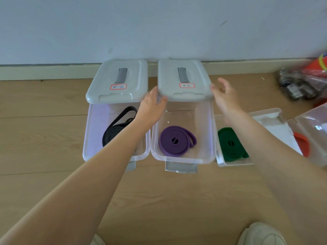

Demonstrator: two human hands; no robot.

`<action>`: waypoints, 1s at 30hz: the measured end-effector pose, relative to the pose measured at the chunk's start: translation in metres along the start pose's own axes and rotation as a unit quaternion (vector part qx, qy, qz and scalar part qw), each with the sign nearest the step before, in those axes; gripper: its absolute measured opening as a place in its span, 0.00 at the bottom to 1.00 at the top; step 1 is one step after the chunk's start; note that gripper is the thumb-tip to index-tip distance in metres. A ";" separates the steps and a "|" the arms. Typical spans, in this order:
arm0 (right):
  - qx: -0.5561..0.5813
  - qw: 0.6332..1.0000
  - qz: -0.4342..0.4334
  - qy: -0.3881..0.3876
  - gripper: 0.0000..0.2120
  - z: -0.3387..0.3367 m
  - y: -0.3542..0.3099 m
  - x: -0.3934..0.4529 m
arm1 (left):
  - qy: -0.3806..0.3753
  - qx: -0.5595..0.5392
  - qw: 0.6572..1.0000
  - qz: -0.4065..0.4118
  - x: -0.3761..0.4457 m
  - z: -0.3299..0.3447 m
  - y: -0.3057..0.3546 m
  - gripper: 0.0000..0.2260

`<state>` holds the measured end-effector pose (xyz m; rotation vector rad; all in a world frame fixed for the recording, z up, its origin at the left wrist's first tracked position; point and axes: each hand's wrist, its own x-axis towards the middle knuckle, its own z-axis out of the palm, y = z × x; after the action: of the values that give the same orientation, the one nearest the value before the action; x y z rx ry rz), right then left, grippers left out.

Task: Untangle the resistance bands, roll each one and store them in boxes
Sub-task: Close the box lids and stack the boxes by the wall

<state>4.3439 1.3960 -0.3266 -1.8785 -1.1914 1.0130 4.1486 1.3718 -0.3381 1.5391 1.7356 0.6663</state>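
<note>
The left forearm hides part of the black band. The left hand grips the middle lid above the purple band; its fingers are hidden. The blurred right hand, fingers spread, touches the lid's edge; the green band is half hidden.

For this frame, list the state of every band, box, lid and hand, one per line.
Black band: loosely rolled, in the left box.
Purple band: rolled, in the middle box.
Green band: rolled, in the right box, no lid on it.
Left lid: resting over the box's far part, not closed.
Middle lid: part on, box open at front.
Left hand: gripping the middle lid's left corner.
Right hand: open, at that lid's right edge.
</note>
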 end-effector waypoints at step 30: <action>-0.150 0.987 -0.048 0.035 0.24 -0.005 0.060 -0.109 | 0.003 0.219 0.975 0.024 -0.091 0.009 -0.024 0.27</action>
<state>4.3416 1.2734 -0.3486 -2.0423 -1.4416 0.7414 4.1438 1.2773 -0.3467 1.8780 1.9447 0.3192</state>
